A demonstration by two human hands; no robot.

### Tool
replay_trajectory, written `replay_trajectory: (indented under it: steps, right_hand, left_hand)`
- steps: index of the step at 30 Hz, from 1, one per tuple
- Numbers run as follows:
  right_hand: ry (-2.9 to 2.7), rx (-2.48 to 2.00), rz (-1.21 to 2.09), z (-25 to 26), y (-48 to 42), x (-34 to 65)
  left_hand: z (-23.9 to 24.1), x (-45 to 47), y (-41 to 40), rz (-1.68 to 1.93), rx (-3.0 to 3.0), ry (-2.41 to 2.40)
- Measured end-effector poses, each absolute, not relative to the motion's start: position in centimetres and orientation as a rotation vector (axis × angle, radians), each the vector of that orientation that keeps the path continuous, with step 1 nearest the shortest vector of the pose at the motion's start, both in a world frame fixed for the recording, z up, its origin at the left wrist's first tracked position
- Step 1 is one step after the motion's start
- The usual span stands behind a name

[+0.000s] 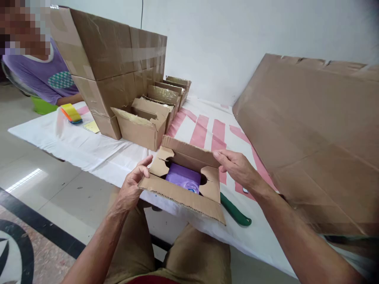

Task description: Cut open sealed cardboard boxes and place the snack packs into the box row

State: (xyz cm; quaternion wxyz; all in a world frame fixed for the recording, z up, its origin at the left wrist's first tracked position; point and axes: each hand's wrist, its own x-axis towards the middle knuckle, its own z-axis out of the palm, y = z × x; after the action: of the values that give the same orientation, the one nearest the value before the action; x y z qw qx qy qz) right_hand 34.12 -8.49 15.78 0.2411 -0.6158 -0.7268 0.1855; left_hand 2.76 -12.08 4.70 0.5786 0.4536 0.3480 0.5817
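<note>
An opened cardboard box [189,152] is in front of me at the near edge of the table, its long flaps spread and its short notched flaps partly folded in. Inside, a purple plastic-wrapped pack [180,175] shows between the short flaps. My left hand [134,179] holds the box's left side near the front corner. At the far right corner, my right hand [235,165] pinches the edge of the back flap between thumb and fingers. A green-handled tool [235,209] lies just right of the box, its other end hidden by it.
Several opened boxes [139,128] stand in a row beside a tall stack of taped boxes [112,51]. A large cardboard sheet [319,146] is at the right. Across the table sits a person in a purple top [44,77], near a yellow and orange bundle [71,113].
</note>
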Motion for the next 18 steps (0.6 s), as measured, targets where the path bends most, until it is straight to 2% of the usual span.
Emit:
replay_trajectory:
  steps: [3, 6, 8, 14, 18]
  right_hand:
    - [-1.984, -1.778, 0.190, 14.9, -6.7, 34.0]
    - [-2.107, -1.810, -0.403, 14.3, -6.0, 33.4]
    - [-2.273, -1.790, -0.669, 14.4, -6.1, 32.7]
    - [-2.694, -1.690, -0.531, 16.1, -8.3, 30.4]
    - [-3.055, -1.518, -0.126, 17.1, -9.2, 27.7]
  left_hand:
    - [4.2, 2.4, -12.3, 1.359, 1.073, 0.793]
    - [4.0, 2.4, -12.2, 1.363, 1.098, 0.813]
    - [4.1, 2.4, -12.0, 1.379, 1.114, 0.819]
    - [4.7, 2.3, -11.9, 1.409, 1.167, 0.839]
    - [4.3, 2.3, -12.1, 1.422, 1.174, 0.818]
